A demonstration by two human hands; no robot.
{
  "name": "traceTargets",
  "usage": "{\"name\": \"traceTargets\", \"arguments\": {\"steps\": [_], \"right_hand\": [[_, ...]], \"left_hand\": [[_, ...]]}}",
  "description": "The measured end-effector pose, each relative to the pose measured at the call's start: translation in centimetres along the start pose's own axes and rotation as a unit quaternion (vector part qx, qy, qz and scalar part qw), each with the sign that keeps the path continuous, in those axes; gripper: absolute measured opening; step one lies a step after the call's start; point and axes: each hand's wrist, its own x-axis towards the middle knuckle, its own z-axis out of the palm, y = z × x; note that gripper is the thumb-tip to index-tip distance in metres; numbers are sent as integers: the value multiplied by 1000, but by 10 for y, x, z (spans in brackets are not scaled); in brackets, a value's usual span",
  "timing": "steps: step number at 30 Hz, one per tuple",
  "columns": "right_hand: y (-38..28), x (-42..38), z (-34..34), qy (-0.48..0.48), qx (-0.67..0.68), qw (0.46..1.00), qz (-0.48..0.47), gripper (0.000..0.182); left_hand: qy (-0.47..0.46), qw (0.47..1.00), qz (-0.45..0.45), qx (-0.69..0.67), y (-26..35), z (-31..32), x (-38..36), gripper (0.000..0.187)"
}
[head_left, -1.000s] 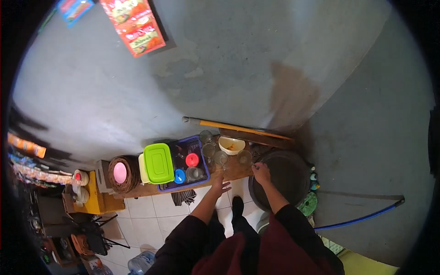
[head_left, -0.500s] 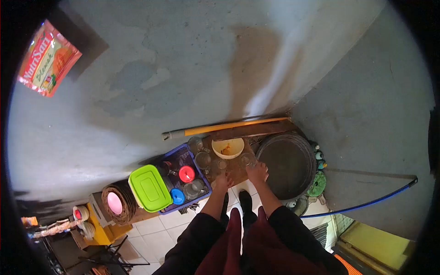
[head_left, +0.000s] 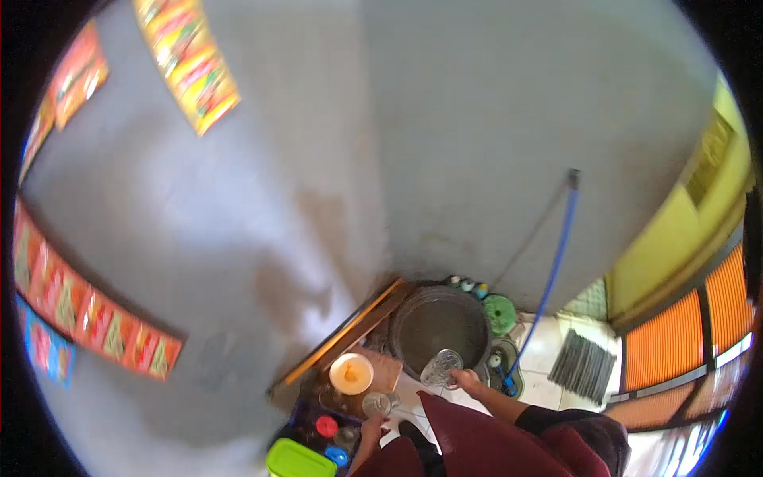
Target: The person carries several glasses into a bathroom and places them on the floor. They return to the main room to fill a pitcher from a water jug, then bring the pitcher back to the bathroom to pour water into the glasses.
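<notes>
My right hand (head_left: 464, 379) is closed on a clear glass mug (head_left: 442, 368), held at the near rim of a large dark round tub (head_left: 399, 329) of water. Lower left of it, my left hand (head_left: 372, 428) is at a second clear glass (head_left: 379, 404) near the wooden board's front edge; its fingers are partly hidden and blurred. A cream bowl (head_left: 350, 374) with orange residue sits on the board (head_left: 387, 367) behind that glass.
A crate at lower left holds a red lid (head_left: 327, 426) and a blue lid (head_left: 337, 455), beside a green-lidded box (head_left: 299, 461). A blue hose (head_left: 556, 266) rises right of the tub. Sachet strips (head_left: 103, 318) hang left.
The view has swung right toward the corner. My right hand has moved from the board to the tub, with a glass mug in it. My left hand remains by the board.
</notes>
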Motion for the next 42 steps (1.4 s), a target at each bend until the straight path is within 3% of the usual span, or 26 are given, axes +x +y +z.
{"name": "traceTargets", "arguments": {"steps": [2, 3, 5, 8, 9, 10, 12, 16, 20, 26, 27, 29, 33, 36, 42], "right_hand": [[8, -30, -32, -14, 289, 950, 121, 37], [-4, -51, -54, 9, 293, 948, 125, 35], [10, -83, -78, 52, 372, 919, 119, 31], [17, -139, -112, 130, 303, 935, 132, 26], [38, -147, -114, 182, 330, 918, 127, 27], [48, -158, -122, 208, 284, 926, 134, 40], [65, -185, -138, 276, 346, 878, 181, 40], [102, -239, -176, 354, 455, 802, 156, 37], [146, -301, -222, 394, 429, 796, 164, 38], [230, -365, -298, 483, 425, 756, 121, 37], [230, -378, -313, 506, 381, 760, 144, 37], [247, -389, -339, 540, 320, 755, 187, 38], [260, -392, -380, 526, 361, 750, 178, 36], [279, -366, -397, 519, 455, 714, 116, 34], [298, -320, -461, 437, 559, 691, 136, 29]], "left_hand": [[-38, 993, -69, 93, 22, 3, -8, 27], [-58, 989, -63, 119, 39, 9, -10, 27], [-178, 968, 31, 171, 50, 14, -16, 26], [-238, 954, -58, 175, 64, 36, -1, 24], [-220, 960, -75, 158, 65, 51, -1, 22], [-232, 953, -80, 179, 73, 67, -10, 22], [-240, 951, -22, 195, 86, 107, -32, 22], [-319, 920, -15, 228, 87, 198, -60, 22], [-375, 895, -20, 243, 61, 297, -112, 23], [-467, 851, -123, 207, -18, 440, -169, 23], [-438, 859, -121, 235, -27, 461, -185, 25], [-469, 833, -133, 262, -37, 497, -203, 26], [-493, 803, -108, 319, -42, 539, -227, 26], [-465, 817, -110, 324, -37, 566, -234, 26], [-406, 844, -84, 341, -32, 640, -202, 23]]}}
